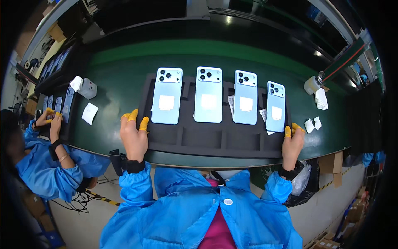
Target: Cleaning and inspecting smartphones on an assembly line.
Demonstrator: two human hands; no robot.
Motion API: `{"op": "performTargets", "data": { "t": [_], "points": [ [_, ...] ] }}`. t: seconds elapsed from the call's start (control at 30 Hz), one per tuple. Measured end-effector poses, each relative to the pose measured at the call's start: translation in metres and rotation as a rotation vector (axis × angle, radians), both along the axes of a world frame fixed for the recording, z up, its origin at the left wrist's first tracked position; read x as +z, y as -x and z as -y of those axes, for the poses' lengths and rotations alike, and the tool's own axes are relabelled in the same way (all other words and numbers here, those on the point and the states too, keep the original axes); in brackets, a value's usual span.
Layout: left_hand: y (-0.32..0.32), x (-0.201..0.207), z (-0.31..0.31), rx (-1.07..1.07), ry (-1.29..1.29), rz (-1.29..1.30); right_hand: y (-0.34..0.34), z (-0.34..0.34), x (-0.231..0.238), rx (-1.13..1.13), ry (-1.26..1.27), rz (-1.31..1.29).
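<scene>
My left hand (pixel 136 137) grips the left edge of a black foam tray (pixel 199 141), and my right hand (pixel 292 144) grips its right edge. Both hands wear yellow finger cots. Across the tray's far half lie several light blue smartphones, camera side up, each with a white square label: a leftmost phone (pixel 168 88), a second one (pixel 209 89), a third (pixel 245 90) and a rightmost one (pixel 276 98). Printed paper slips (pixel 231 103) stick out beside or under some phones. Hollow compartments show along the tray's near side.
The tray rests on a green-topped bench (pixel 112 120). A white container (pixel 88 88) with tissue and a paper piece (pixel 89 113) are at left. At right stand a dispenser bottle (pixel 312 84), folded wipes (pixel 321 98) and crumpled wipes (pixel 309 125). A co-worker (pixel 54 166) handles phones far left.
</scene>
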State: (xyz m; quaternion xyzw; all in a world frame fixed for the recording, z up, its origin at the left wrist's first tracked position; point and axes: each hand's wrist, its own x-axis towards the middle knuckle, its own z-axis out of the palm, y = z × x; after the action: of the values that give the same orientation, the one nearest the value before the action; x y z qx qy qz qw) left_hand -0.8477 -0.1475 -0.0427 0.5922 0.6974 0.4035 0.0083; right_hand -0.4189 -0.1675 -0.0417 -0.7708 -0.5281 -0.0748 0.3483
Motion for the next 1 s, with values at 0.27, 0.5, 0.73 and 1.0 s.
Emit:
{"op": "performTargets", "data": {
  "t": [0.27, 0.5, 0.73, 1.0],
  "points": [
    [-0.002, 0.000, 0.007, -0.016, -0.040, 0.033, 0.001, 0.004, -0.002, 0.036, -0.051, 0.043],
    [-0.002, 0.000, 0.022, -0.025, -0.092, 0.033, 0.008, 0.015, 0.002, 0.053, -0.118, 0.003],
    [-0.002, -0.001, 0.032, 0.031, -0.105, 0.040, 0.012, 0.021, 0.006, 0.034, -0.130, -0.114],
    [-0.001, -0.002, 0.029, 0.022, -0.101, -0.008, 0.010, 0.019, 0.005, 0.063, -0.158, -0.080]
  ]
}}
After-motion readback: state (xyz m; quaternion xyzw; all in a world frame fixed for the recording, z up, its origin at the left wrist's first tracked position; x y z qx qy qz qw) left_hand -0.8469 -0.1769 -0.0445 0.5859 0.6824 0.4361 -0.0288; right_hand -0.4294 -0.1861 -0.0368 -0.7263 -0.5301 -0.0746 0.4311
